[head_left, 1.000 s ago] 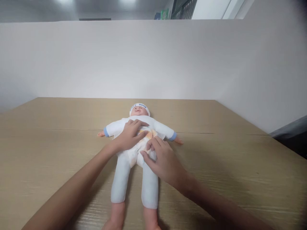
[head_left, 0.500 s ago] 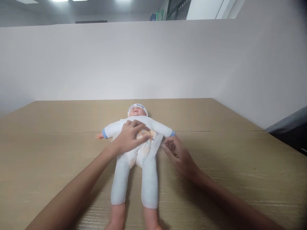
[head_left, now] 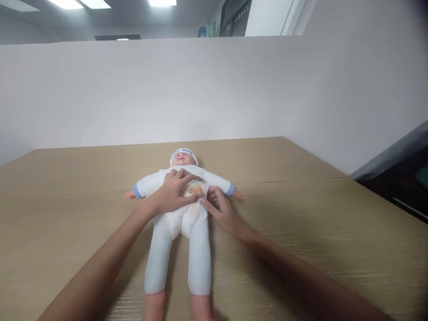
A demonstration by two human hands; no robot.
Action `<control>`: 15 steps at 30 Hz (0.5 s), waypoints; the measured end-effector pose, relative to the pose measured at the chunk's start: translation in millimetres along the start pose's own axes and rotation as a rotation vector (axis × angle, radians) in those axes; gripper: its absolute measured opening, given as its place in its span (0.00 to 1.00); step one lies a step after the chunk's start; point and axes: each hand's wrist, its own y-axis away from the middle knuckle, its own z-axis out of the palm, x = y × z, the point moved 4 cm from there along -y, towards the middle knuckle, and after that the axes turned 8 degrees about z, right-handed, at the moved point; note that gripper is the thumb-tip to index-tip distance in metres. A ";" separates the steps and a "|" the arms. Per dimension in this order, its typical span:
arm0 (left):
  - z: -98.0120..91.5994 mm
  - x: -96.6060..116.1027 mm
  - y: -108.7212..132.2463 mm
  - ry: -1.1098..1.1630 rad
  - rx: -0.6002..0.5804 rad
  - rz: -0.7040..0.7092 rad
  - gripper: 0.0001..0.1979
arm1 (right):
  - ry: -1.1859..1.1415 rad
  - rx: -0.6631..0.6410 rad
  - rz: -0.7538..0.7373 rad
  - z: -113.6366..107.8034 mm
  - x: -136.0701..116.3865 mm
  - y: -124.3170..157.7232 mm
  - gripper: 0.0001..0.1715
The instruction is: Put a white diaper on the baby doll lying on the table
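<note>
A baby doll (head_left: 155, 263) in a white suit with blue cuffs and a lettered cap lies on its back, its head away from me. Around its hips is a white diaper (head_left: 176, 223) with an orange print at the waist. My left hand (head_left: 174, 191) lies across the doll's belly and the diaper's front, thumb and fingers spread apart. At the diaper's right side my right hand (head_left: 220, 209) has its fingers closed in a pinch on the diaper's side tab, pressed against the front. The fingers hide most of the tab.
The doll lies on a wooden table (head_left: 83, 249) with a seam running across it. Pale partition walls (head_left: 160, 93) rise behind and to the right. A dark object (head_left: 397, 178) stands beyond the table's right edge.
My right hand has moved left, bringing the diaper's side tab from out beside the hip onto the front. My left hand stays spread on the diaper. The view has shifted slightly.
</note>
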 end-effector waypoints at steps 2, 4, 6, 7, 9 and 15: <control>-3.6 3.0 -2.2 -0.014 -0.020 0.057 0.22 | 0.061 0.017 -0.006 -1.2 4.4 -1.8 0.12; -5.0 11.0 -5.8 -0.049 -0.043 0.153 0.21 | 0.157 0.065 -0.028 -3.2 8.4 -3.1 0.09; -3.0 20.0 -9.6 -0.078 -0.079 0.251 0.18 | 0.229 0.110 -0.047 -6.3 11.7 -3.4 0.07; -1.0 23.5 -11.4 -0.087 -0.100 0.286 0.17 | 0.246 0.120 -0.050 -8.2 13.2 -2.9 0.06; 3.6 27.5 -14.2 -0.091 -0.133 0.320 0.16 | 0.273 0.132 -0.061 -13.9 14.8 -0.2 0.07; 12.0 31.2 -17.5 -0.136 -0.129 0.286 0.08 | 0.575 0.069 -0.068 -28.3 7.4 7.8 0.09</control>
